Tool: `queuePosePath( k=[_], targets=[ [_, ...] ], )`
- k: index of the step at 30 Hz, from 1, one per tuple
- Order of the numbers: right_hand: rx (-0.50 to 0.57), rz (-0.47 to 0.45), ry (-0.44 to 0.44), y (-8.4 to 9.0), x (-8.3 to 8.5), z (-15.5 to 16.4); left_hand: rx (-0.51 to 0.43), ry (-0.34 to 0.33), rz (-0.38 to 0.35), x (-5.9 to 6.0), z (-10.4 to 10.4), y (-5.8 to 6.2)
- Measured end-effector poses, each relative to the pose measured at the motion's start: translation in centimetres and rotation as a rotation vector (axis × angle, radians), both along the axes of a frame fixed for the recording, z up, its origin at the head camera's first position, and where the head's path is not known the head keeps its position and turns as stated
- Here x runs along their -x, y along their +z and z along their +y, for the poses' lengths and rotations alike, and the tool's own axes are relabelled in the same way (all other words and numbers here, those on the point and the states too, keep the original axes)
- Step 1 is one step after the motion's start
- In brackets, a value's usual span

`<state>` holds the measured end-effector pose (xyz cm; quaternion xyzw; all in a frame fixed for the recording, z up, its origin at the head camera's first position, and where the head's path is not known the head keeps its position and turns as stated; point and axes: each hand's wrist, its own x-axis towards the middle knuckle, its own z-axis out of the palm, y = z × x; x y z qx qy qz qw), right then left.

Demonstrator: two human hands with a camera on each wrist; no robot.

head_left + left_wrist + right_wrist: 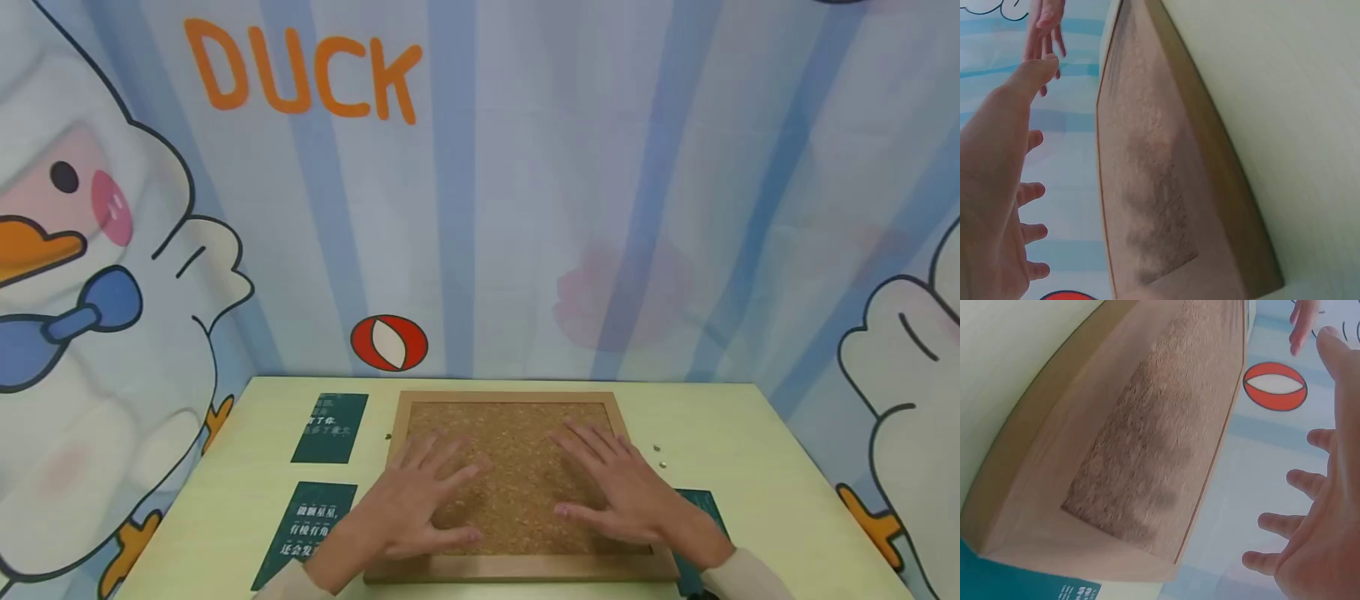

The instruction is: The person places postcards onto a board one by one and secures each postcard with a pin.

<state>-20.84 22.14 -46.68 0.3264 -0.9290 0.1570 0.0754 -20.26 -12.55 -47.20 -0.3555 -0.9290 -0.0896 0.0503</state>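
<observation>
Wood-framed cork board lies flat on pale table, centred before me. My left hand hovers over its left part, my right hand over its right; fingers of both spread, clear of cork, casting shadows. Two tiny shiny bits just right of board. Upper green card left of it; lower green card nearer me; third green card partly hidden by right forearm. Duck-print backdrop behind.

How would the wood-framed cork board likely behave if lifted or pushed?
The cork board should stay stiff, since a wooden frame borders its four sides. It probably won't roll or tip: it lies flat on the table. A push would likely slide it, as the table looks smooth.
</observation>
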Motion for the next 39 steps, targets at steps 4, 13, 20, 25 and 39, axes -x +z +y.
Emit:
queuePosePath(
  k=[4,13,20,25,39],
  targets=[
    [0.047,-0.013,-0.037,0.1,0.4,0.8,-0.041,0.056,-0.019,0.3,-1.2,0.5],
    [0.271,-0.151,-0.246,-0.3,1.4,2.5,-0.098,0.415,-0.128,0.6,-5.7,1.2],
    [0.420,-0.251,-0.391,-0.6,1.7,3.6,-0.057,0.705,-0.270,0.0,-9.0,0.4],
    [0.456,-0.317,-0.475,-1.2,1.9,4.4,-0.067,0.914,-0.441,-0.6,-10.7,-0.5],
    [0.397,-0.457,-0.597,-2.6,2.3,6.0,-0.079,1.048,-0.585,-1.4,-12.1,-2.2]
  ],
)
